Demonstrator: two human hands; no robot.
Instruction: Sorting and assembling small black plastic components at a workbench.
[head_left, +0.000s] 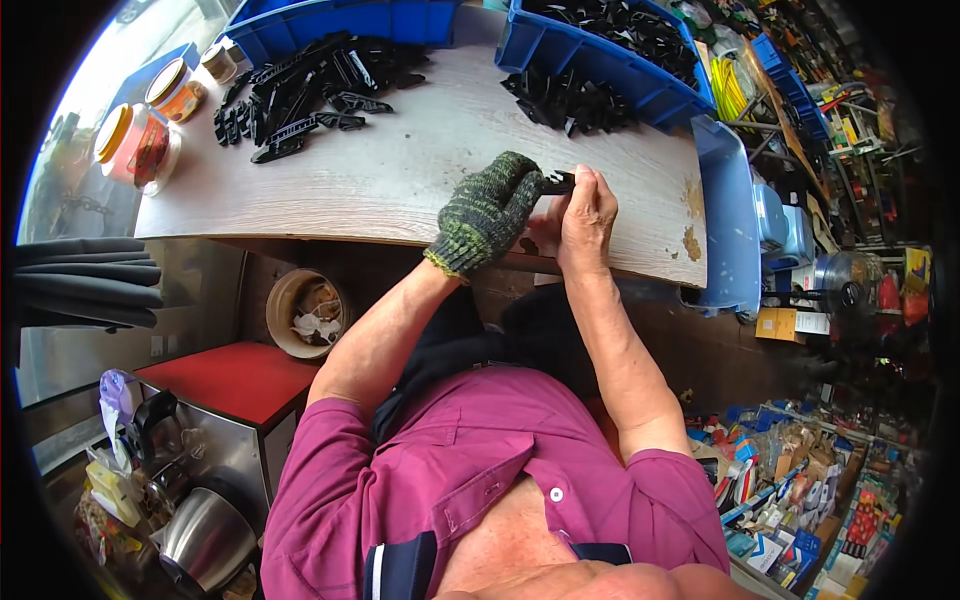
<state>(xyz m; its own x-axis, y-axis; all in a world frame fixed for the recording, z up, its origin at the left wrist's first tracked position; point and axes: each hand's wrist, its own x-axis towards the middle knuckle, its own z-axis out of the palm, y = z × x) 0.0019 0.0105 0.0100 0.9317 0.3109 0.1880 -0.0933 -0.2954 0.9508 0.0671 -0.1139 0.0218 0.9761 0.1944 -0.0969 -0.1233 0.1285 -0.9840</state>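
Part [560, 184] (black), pinched, between left grip [488, 207] and right grip [588, 225]

This looks like a small, cluttered shop that also serves as a workshop: packed shelves [865, 150] and packaged goods [800, 548] crowd the right side, with a yellow coil [728, 90] among them, while a work table [380, 200] carries blue bins [400, 28] and heaps of small black pieces [300, 95]
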